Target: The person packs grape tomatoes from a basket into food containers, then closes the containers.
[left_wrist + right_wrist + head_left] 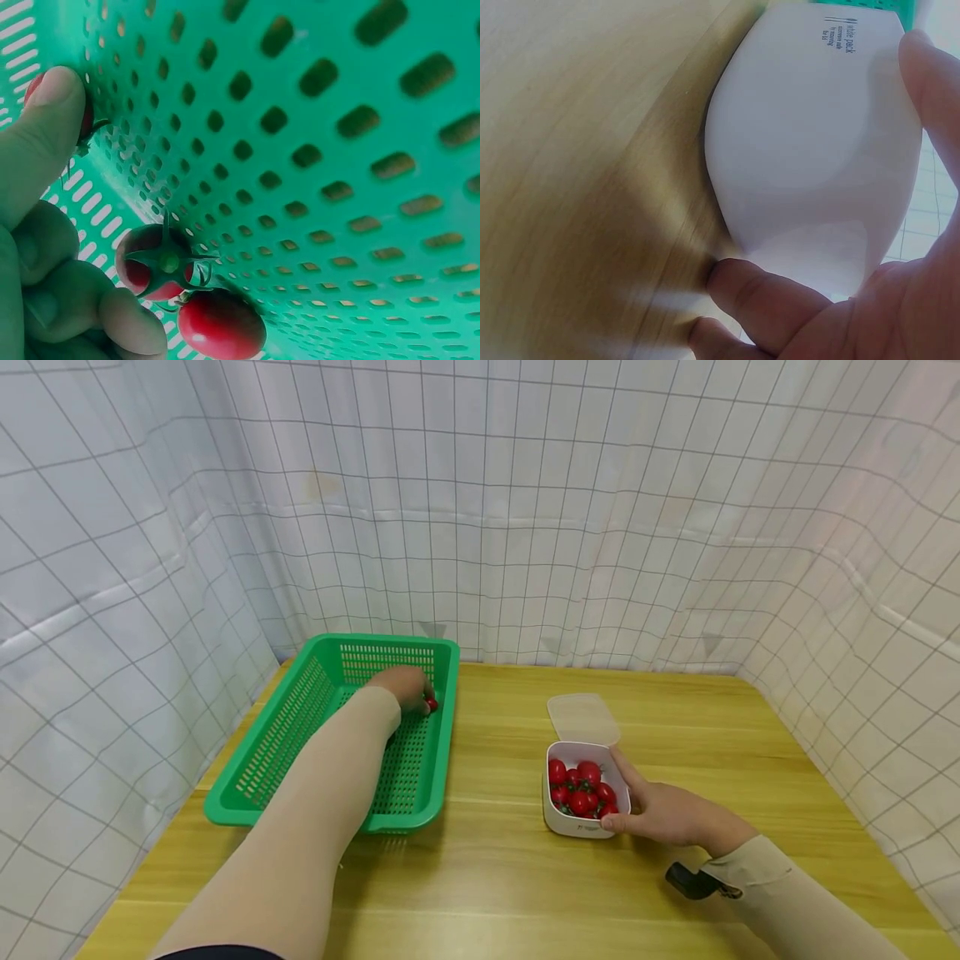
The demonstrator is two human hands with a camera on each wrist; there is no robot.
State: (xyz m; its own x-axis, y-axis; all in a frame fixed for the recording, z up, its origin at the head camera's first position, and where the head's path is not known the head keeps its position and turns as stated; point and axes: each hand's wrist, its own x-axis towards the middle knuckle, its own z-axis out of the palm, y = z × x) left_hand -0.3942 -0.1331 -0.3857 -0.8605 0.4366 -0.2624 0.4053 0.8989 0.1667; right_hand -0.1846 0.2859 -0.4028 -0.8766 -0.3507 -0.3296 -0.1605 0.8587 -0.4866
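Note:
My left hand (405, 687) reaches into the green basket (447, 752) near its right wall. In the left wrist view its thumb lies over a cherry tomato (88, 116) that it pinches; the fingers on the tomato's far side are hidden. By the curled fingers sit two more cherry tomatoes, one with a green stalk facing the camera (169, 261) and one glossy red (223, 326). My right hand (671, 814) grips the right side of a white plastic box (573, 828), thumb at the near corner. Several red cherry tomatoes (581, 802) lie in the box.
A translucent lid (583, 718) lies flat behind the box. Wooden tabletop (495, 877) stretches between basket and box. White grid-patterned curtains (525, 527) stand around the back and sides. A black device (692, 881) is on the right wrist.

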